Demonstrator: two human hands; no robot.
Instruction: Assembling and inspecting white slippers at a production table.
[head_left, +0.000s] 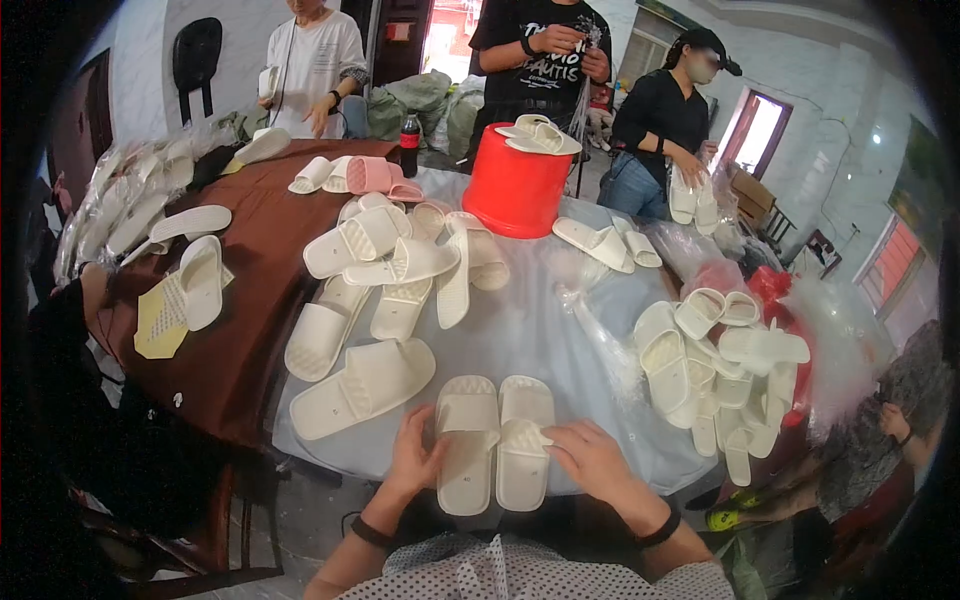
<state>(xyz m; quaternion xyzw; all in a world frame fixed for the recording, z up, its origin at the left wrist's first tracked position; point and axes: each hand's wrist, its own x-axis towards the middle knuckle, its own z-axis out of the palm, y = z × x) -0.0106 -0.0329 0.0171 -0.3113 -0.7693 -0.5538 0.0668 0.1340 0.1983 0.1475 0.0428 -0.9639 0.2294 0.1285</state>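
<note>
Side by side at the table's near edge lie two cream slippers, soles up the middle and toes pointing away: a left slipper [466, 410] and a right slipper [525, 405]. My left hand [412, 458] grips the outer side of the left slipper near its strap, thumb low and fingers farther up. On the other side, my right hand [592, 458] pinches the outer edge of the right slipper's strap between thumb and fingers. The undersides of both slippers are hidden. Just left of my left hand rests a larger cream slipper [362, 388], lying at a slant.
Loose cream slippers [365, 240] heap up ahead, with a pink slipper [372, 175] behind. A red bucket [515, 185] carries slippers on its base. Another slipper pile [720, 365] lies right, beside clear plastic bags [835, 340]. A dark bottle [410, 145] stands far back. Several people are around the table.
</note>
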